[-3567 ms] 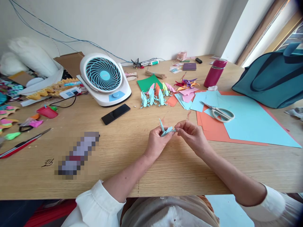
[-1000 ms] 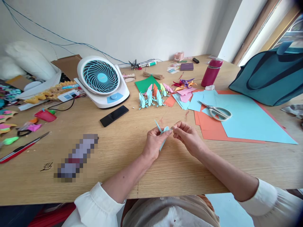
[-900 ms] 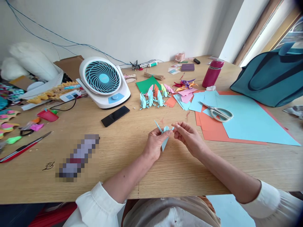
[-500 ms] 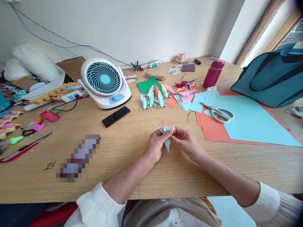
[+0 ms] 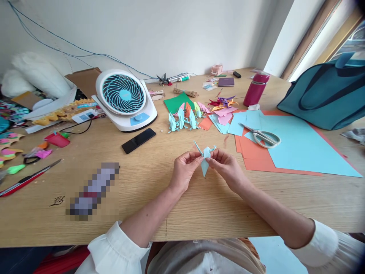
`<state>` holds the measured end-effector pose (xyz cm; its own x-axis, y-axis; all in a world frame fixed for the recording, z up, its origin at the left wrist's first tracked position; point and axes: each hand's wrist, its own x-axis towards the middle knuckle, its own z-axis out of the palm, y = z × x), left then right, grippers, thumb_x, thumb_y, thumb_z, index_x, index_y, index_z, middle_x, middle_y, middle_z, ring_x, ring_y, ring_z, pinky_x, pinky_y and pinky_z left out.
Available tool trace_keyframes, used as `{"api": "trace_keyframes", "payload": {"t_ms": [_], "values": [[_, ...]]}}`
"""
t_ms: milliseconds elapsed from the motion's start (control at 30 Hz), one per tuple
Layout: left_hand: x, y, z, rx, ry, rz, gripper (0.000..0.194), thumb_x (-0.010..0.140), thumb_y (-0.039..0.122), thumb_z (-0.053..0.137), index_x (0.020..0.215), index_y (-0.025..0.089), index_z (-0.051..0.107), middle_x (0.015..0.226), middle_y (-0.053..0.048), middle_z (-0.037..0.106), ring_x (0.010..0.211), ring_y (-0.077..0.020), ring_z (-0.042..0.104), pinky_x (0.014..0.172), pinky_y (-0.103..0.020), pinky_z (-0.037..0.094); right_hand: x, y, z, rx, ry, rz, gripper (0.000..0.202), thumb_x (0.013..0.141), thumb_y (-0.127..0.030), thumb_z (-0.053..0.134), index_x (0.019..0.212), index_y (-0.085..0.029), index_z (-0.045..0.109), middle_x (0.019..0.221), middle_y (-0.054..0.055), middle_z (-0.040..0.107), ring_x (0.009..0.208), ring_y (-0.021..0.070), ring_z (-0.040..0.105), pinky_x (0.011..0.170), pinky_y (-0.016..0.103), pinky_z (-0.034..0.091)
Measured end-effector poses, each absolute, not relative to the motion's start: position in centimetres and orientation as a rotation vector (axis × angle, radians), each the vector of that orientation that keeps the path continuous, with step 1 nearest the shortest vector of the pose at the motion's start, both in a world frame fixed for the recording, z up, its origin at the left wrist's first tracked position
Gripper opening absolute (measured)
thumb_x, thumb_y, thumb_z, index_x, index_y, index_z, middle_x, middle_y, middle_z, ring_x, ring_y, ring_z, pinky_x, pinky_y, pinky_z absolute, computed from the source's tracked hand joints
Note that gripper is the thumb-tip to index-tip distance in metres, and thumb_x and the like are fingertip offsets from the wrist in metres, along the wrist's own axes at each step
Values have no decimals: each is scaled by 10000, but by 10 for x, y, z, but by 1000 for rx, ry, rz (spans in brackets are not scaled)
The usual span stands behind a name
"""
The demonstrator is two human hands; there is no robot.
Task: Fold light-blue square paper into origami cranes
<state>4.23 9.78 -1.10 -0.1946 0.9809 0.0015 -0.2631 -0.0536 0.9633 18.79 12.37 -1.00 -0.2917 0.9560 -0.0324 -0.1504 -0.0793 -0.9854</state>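
Note:
A light-blue folded paper crane (image 5: 205, 161) is pinched between both hands above the table's middle. My left hand (image 5: 185, 170) grips its left side with thumb and fingers closed. From the opposite side, my right hand (image 5: 226, 167) pinches it the same way. One thin point of the crane sticks up to the left, a small bent tip shows at the upper right, and a wide flap points down. Beyond the hands stand several finished light-blue paper cranes (image 5: 181, 118), with pink, orange and yellow ones behind them.
Scissors (image 5: 265, 137) lie on light-blue sheets (image 5: 310, 146) and orange paper at right. A magenta bottle (image 5: 256, 89) and teal bag (image 5: 322, 95) stand behind. Left are a white fan (image 5: 124, 95), black phone (image 5: 138, 140), and utility knife (image 5: 31, 178).
The crane has turned and risen slightly, showing more of its body between the hands. My left hand has shifted a little left, its thumb drawn back from across the paper.

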Motion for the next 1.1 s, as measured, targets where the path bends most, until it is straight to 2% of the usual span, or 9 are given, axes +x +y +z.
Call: {"api": "trace_keyframes", "payload": {"t_ms": [267,467,633,867,1000,1100], "values": [[44,97,-14,947,1084,1500,237,670,251,826,853,154,709,835,-13,719,794,-127,640,791,-252,483,191,126,-9,-913,-1247,1533,390,644,-508,845,745,-191,641,732,-8,592,675,122,494,655,270,414],[41,98,-13,920,978,1425,372,695,282,831,1029,173,705,752,19,690,730,-111,609,765,-240,455,194,130,-9,-877,-1192,1623,358,608,-447,885,741,-197,667,738,-19,613,653,101,486,654,255,412],[39,99,-16,952,938,1395,255,709,311,823,906,167,749,882,-20,730,819,-133,613,819,-254,448,196,133,-10,-878,-1189,1722,343,621,-444,879,756,-196,684,749,-14,625,675,105,497,670,259,402],[40,99,-17,988,1017,1448,197,699,311,823,790,167,725,775,5,698,745,-122,597,773,-249,455,196,134,-14,-890,-1275,1652,343,684,-479,836,746,-197,651,701,-26,584,659,109,462,631,261,349],[40,99,-17,966,1062,1457,213,679,334,825,730,168,700,704,20,661,663,-108,555,680,-234,443,195,133,-12,-924,-1264,1662,382,605,-460,885,729,-191,644,673,-33,571,628,103,440,602,260,324],[39,100,-16,963,1075,1449,218,676,342,818,712,168,692,702,19,657,655,-106,544,670,-232,441,195,133,-11,-918,-1249,1674,401,565,-449,907,709,-190,636,663,-35,573,618,98,445,594,254,329]]}}
